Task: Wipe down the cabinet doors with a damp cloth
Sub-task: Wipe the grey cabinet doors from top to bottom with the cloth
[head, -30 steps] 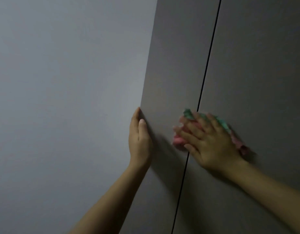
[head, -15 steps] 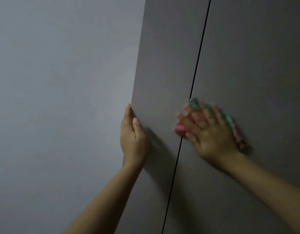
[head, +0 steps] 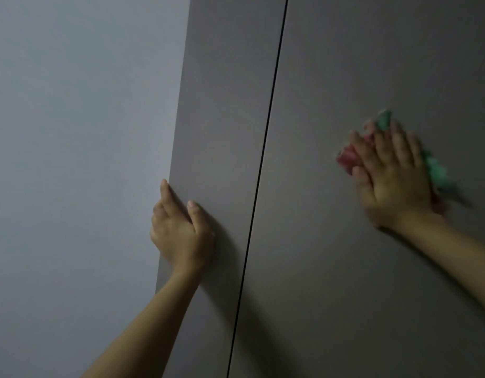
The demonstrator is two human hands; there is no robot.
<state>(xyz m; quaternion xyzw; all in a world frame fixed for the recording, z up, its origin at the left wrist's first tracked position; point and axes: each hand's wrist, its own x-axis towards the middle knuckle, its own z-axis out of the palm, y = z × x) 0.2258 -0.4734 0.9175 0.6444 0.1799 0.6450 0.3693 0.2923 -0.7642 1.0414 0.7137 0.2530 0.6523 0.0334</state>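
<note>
Grey cabinet doors [head: 372,77] fill the head view, split by a dark vertical seam [head: 266,132]. Well right of that seam, the right hand [head: 394,175] presses flat, fingers spread, on a pink and green cloth [head: 435,170] against the right door. Left of the seam, the left hand [head: 181,227] grips the left door's outer edge, thumb on its face. Beyond that edge, only a pale wall [head: 72,159] shows. Unwiped panel probably runs along the door's vertical length.

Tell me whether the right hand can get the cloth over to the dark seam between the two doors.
Probably yes. The right hand presses the cloth flat on the right door, and only bare panel lies between it and the seam.
</note>
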